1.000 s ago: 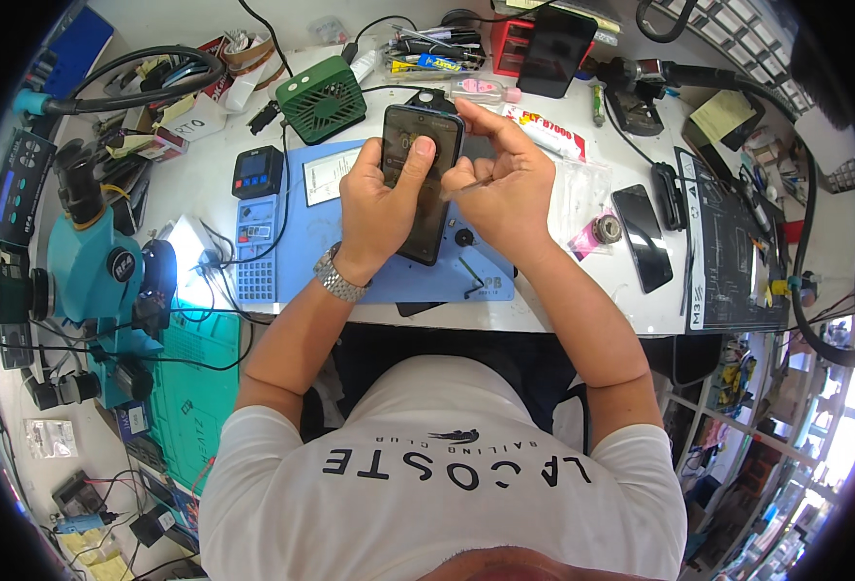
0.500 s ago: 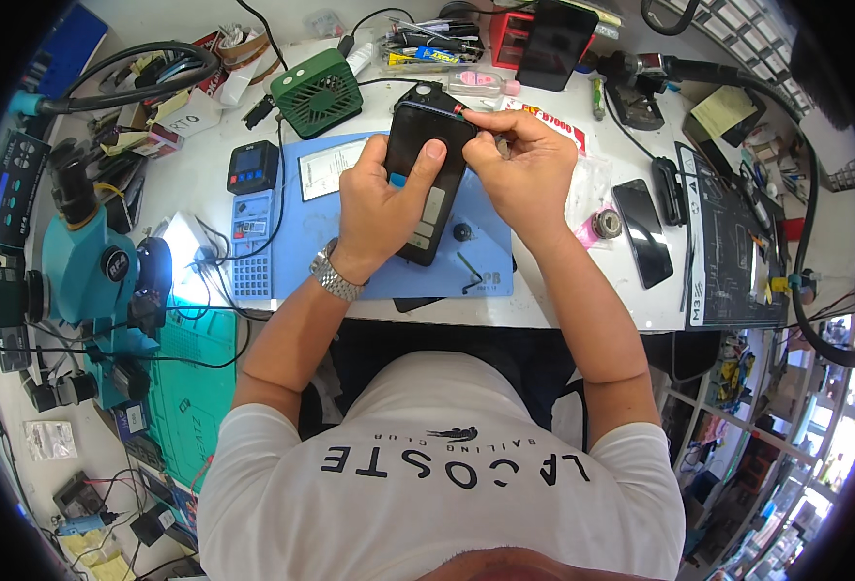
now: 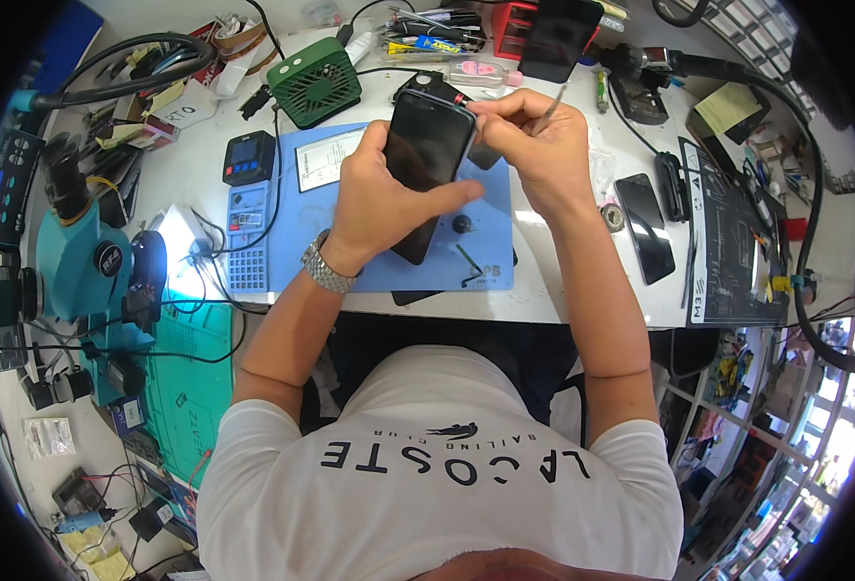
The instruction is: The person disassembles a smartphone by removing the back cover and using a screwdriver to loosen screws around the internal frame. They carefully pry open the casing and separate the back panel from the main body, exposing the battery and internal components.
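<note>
Left fingers grip the dark phone, likely steadying it above the blue mat. Right fingers, narrowed near its top corner, hold a slim tool.

one green square-fronted desk fan; one teal microscope with black eyepieces, at left; one clear pink-capped bottle, right of fan; one red drawer box, behind bottle.

Held phone over mat; behind the mat, fan; left, microscope; right, another phone
</note>
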Demonstrator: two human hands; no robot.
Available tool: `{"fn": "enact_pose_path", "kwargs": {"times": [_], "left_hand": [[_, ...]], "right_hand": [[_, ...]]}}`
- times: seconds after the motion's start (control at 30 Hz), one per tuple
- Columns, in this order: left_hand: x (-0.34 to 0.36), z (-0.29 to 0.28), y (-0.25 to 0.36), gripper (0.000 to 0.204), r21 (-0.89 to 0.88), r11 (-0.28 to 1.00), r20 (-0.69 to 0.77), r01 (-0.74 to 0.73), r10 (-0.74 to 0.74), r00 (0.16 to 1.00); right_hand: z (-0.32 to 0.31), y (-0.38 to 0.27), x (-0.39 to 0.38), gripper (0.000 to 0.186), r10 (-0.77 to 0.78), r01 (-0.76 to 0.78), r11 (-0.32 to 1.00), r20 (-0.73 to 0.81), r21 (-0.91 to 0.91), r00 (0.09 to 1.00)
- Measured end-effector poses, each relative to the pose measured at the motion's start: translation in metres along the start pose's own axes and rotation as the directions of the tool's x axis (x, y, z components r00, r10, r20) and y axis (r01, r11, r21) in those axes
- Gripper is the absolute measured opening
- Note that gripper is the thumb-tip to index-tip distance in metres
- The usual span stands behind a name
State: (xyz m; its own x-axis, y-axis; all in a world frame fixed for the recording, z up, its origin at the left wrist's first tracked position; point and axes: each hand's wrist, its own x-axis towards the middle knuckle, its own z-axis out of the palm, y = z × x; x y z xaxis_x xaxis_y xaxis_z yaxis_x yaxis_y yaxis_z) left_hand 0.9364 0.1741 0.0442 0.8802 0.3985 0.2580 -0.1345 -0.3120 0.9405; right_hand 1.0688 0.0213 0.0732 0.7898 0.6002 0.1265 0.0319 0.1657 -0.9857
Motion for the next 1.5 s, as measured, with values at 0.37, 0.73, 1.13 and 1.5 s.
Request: {"fn": "enact_pose_path", "kwargs": {"times": [0.37,0.73,1.13,1.5], "left_hand": [[0.017,-0.018,-0.027,0.091,-0.858,0.503,-0.187,-0.108,-0.110,0.976],[0.012,-0.009,-0.001,0.055,-0.759,0.651,-0.139,0.023,-0.196,0.971],[0.010,-0.003,-0.004,0.062,-0.759,0.650,-0.149,-0.020,-0.144,0.978],[0.006,-0.001,-0.012,0.064,-0.719,0.694,-0.132,-0.029,-0.096,0.987]], "right_hand": [[0.027,0.011,-0.009,0.041,0.504,-0.513,0.855,0.366,-0.078,0.783],[0.028,0.022,-0.002,0.032,0.104,-0.076,0.967,-0.103,0.243,0.989],[0.025,0.030,-0.002,0.033,0.170,-0.152,0.961,-0.057,0.232,0.984],[0.023,0.031,-0.003,0.041,0.217,-0.202,0.944,-0.029,0.259,0.976]]}}
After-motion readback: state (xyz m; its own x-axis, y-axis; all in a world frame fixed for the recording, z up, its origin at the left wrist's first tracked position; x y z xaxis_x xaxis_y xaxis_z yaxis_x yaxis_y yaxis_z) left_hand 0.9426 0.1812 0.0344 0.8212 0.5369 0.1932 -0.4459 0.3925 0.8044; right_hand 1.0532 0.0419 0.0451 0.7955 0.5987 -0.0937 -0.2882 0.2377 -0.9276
